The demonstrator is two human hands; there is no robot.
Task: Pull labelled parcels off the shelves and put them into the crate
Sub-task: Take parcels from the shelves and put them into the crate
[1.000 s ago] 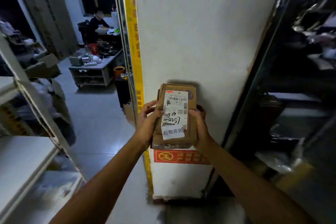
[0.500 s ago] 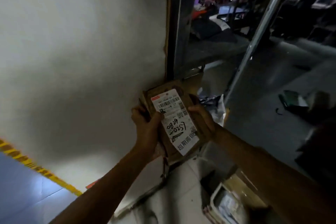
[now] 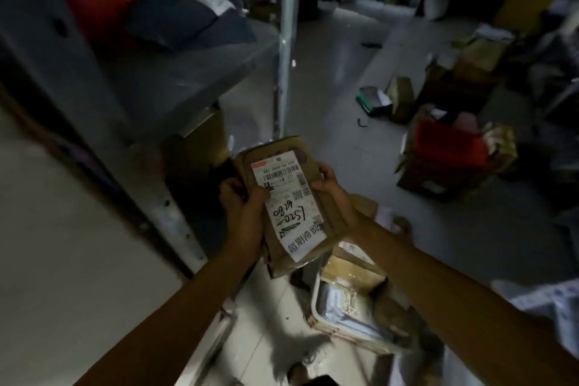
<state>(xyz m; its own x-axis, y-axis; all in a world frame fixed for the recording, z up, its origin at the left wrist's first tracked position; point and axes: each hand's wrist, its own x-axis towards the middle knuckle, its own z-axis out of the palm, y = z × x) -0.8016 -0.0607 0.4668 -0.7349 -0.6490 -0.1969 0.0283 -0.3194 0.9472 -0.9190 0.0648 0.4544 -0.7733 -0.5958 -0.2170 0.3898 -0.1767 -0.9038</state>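
Note:
A brown cardboard parcel (image 3: 316, 207) with a white shipping label and black handwriting is held in front of me at chest height. My left hand (image 3: 242, 213) grips its left edge, thumb on the label. My right hand (image 3: 333, 194) grips its right edge with fingers curled round the far side. Below the parcel, on the pale floor, a light-rimmed crate (image 3: 316, 301) holds several parcels and bags.
A grey metal shelf (image 3: 175, 78) with a red bag and a dark bag stands at upper left, its upright post (image 3: 286, 41) in the middle. A white wall fills the left. Boxes and a red parcel (image 3: 445, 150) litter the dark floor at right.
The view has swung right from the white wall to the shelf and floor. Both hands still hold the parcel, and the crate has come further into sight below it.

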